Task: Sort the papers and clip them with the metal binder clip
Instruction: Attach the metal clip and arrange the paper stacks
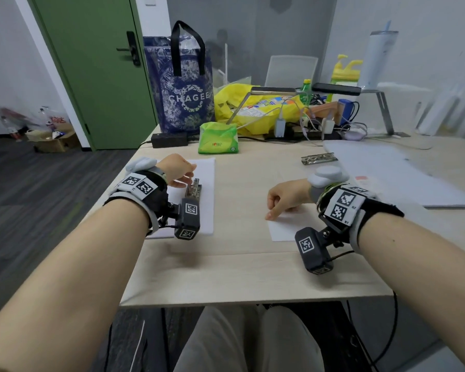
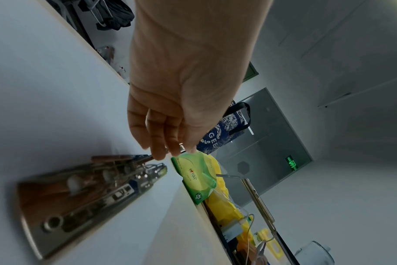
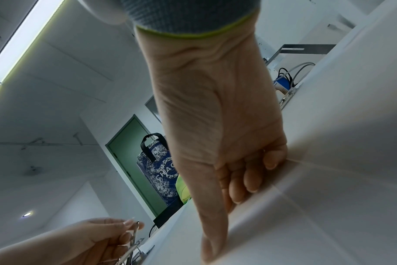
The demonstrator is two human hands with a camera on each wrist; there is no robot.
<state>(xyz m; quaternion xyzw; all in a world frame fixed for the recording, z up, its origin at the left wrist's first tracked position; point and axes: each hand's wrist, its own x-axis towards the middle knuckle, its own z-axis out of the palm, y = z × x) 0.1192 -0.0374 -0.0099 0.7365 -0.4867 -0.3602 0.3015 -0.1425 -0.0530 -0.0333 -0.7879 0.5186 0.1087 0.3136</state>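
A metal binder clip (image 1: 195,189) (image 2: 79,190) lies on a stack of white paper (image 1: 206,173) at the table's left. My left hand (image 1: 187,179) (image 2: 168,150) pinches the far end of the clip's raised wire lever, which also shows between its fingertips in the right wrist view (image 3: 127,231). My right hand (image 1: 273,210) (image 3: 233,197) is at the middle right, fingers curled in, thumb stretched onto the corner of a single white sheet (image 1: 282,232) (image 3: 329,197). Nothing is held in it. A second metal clip (image 1: 318,159) lies further back.
A large white sheet (image 1: 387,173) covers the table's right side. Along the back stand a green tissue pack (image 1: 218,138), a blue tote bag (image 1: 183,84), a yellow bag (image 1: 253,108), a black power adapter (image 1: 169,139) and a tangle of cables (image 1: 320,124).
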